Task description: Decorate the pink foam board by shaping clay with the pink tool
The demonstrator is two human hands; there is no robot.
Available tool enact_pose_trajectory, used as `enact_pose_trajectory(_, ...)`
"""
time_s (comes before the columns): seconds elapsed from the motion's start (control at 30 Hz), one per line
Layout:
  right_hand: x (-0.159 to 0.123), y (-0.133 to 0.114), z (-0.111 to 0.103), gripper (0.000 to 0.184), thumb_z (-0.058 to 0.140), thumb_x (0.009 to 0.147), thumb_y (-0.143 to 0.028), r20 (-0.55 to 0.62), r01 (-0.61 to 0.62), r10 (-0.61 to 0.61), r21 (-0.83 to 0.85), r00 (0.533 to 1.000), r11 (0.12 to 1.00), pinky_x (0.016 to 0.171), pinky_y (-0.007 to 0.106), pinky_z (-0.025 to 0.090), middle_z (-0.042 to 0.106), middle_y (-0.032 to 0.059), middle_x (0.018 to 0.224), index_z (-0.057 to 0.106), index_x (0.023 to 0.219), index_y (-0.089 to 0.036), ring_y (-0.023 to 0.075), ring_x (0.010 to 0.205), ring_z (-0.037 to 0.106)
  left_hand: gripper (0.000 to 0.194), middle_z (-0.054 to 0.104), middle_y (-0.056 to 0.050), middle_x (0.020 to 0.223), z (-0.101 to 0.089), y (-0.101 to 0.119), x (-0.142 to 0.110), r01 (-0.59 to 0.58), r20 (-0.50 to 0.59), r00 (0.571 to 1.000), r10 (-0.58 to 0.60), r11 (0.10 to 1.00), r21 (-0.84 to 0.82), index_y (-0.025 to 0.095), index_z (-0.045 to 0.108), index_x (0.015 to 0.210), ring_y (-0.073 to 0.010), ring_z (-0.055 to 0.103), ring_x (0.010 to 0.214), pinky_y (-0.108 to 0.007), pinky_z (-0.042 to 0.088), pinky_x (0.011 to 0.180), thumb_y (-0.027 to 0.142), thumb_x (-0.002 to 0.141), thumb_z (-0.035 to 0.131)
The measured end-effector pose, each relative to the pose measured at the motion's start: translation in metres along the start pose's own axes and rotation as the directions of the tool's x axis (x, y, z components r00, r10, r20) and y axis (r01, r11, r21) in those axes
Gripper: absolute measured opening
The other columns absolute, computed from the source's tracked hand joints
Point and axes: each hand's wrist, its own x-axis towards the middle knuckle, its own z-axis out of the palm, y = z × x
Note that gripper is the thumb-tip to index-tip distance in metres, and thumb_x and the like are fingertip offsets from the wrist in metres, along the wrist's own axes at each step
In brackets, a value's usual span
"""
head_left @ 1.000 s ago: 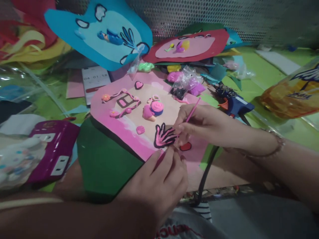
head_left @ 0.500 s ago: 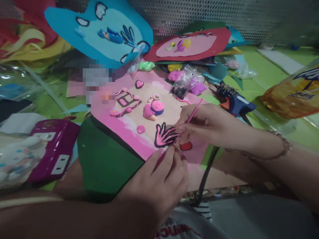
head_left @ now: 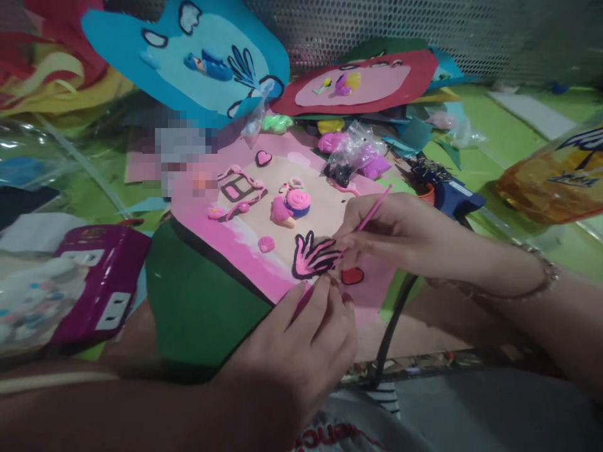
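Note:
My right hand pinches a thin pink modelling tool, its lower tip at the right edge of a pink, black-outlined clay plant. The plant lies on a pink sheet with a pale centre. My left hand lies on the sheet's near edge, fingers stretched out and their tips just below the plant. Nothing shows in it, though its thumb is hidden. A pink and blue clay snail sits mid-sheet, with a clay heart above it. A red clay piece lies beside my right hand.
Blue and red decorated cutouts stand at the back. Behind the sheet lie bagged clay lumps. A blue glue gun and a yellow bag are at right, a purple case at left, green card under the sheet.
My right hand has shifted slightly, and the upper end of the pink tool has moved a little to the right. My left hand stays in place.

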Motion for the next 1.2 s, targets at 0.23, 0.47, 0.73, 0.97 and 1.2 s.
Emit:
enact_pose_trajectory(0.23, -0.0026, 0.0002, -0.0039, 0.012, 0.048, 0.087, -0.013, -0.015, 0.154, -0.163, -0.246, 0.987, 0.957, 0.055, 0.023, 0.051, 0.066, 0.0047, 0.069, 0.059, 0.081, -0.011, 0.0139, 0.065, 0.066, 0.04, 0.052, -0.017, 0.127, -0.0021, -0.0003, 0.0001, -0.019, 0.056, 0.998, 0.017, 0.999, 0.026, 0.004, 0.046, 0.124, -0.0344, 0.046, 0.12, -0.044, 0.032, 0.103, 0.025, 0.092, 0.035)
enact_pose_trajectory(0.47, -0.0046, -0.0026, -0.0047, 0.011, 0.05, 0.087, -0.013, -0.023, 0.107, -0.116, -0.249, 0.993, 0.962, 0.055, 0.021, 0.05, 0.069, 0.0032, 0.068, 0.059, 0.081, -0.011, 0.012, 0.063, 0.065, 0.041, 0.051, -0.018, 0.128, -0.0039, -0.0006, 0.0005, -0.018, 0.067, 0.998, 0.015, 0.999, 0.034, 0.002, 0.045, 0.126, -0.0341, 0.046, 0.12, -0.044, 0.032, 0.102, 0.024, 0.093, 0.032)
enact_pose_trajectory(0.73, -0.0031, -0.0009, -0.0016, 0.011, 0.05, 0.089, -0.017, -0.016, 0.052, -0.054, -0.084, 0.998, 0.995, 0.056, 0.022, 0.055, 0.069, 0.0051, 0.069, 0.056, 0.082, -0.012, 0.0135, 0.065, 0.067, 0.039, 0.053, -0.016, 0.124, 0.0012, -0.001, 0.0001, -0.01, 0.019, 1.0, 0.01, 1.0, 0.007, 0.004, 0.048, 0.123, -0.0334, 0.047, 0.118, -0.044, 0.031, 0.103, 0.023, 0.091, 0.036)
enact_pose_trajectory(0.97, -0.0002, 0.0014, -0.0018, 0.009, 0.051, 0.089, -0.016, -0.008, 0.02, -0.02, -0.019, 1.0, 1.0, 0.058, 0.023, 0.057, 0.068, 0.0053, 0.068, 0.054, 0.08, -0.013, 0.014, 0.064, 0.068, 0.038, 0.054, -0.018, 0.122, 0.0022, -0.0014, -0.0008, -0.007, -0.005, 1.0, 0.007, 1.0, 0.003, 0.003, 0.049, 0.122, -0.0341, 0.048, 0.118, -0.044, 0.032, 0.102, 0.021, 0.092, 0.032)
enact_pose_trajectory(1.2, -0.0028, 0.0014, -0.0017, 0.011, 0.051, 0.089, -0.019, 0.018, 0.022, -0.022, -0.006, 1.0, 1.0, 0.057, 0.023, 0.056, 0.068, 0.0044, 0.069, 0.054, 0.08, -0.014, 0.0143, 0.066, 0.068, 0.039, 0.053, -0.016, 0.126, -0.0019, -0.0004, 0.0006, -0.01, 0.048, 0.999, 0.008, 0.999, 0.037, 0.004, 0.046, 0.124, -0.0327, 0.047, 0.119, -0.043, 0.034, 0.101, 0.022, 0.092, 0.033)
